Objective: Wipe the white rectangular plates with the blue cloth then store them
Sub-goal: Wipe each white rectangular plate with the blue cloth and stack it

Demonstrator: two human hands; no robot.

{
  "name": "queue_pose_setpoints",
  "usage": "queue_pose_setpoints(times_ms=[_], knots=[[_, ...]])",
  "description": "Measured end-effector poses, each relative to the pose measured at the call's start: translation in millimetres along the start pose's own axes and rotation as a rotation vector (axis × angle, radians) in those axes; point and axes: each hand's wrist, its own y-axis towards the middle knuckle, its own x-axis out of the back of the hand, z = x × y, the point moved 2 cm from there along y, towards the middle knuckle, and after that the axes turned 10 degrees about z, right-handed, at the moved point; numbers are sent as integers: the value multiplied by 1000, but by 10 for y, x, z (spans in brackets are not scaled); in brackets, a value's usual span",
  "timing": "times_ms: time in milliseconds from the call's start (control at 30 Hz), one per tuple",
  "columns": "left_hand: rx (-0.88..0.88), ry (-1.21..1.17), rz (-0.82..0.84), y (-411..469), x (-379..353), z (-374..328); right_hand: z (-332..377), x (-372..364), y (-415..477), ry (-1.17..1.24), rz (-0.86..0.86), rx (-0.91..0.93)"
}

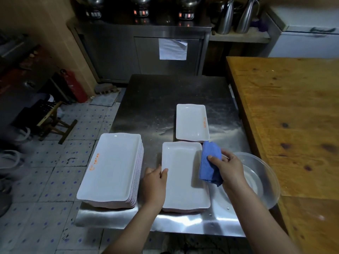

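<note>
A white rectangular plate (pixel 181 176) lies on the steel table in front of me. My left hand (pixel 155 182) grips its left rim, thumb on top. My right hand (pixel 229 168) holds a folded blue cloth (pixel 209 162) over the plate's right edge. A tall stack of white plates (pixel 111 169) with orange print stands at the left. A low pile of the same plates (pixel 191 121) sits farther back.
The steel table (pixel 156 99) is bordered on the right by a wooden table (pixel 286 116). A clear plastic basin (pixel 260 178) sits at the right, behind my right hand. Tiled floor, a small stool (pixel 53 118) and a red cylinder (pixel 73 85) lie to the left.
</note>
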Motion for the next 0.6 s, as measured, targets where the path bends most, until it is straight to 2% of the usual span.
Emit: queue_pose_setpoints(times_ms=[233,333,500,600], knots=[[30,-126,-97,256,69,-260,44,-45,220,32,11,-17],[-21,-186,-91,608,115,-521,176,-64,406,42,4,0],[24,-207,143,1422,101,-971,412,-121,766,41,-10,26],[68,-85,283,1770,-40,-1067,456,-148,969,30,-25,13]])
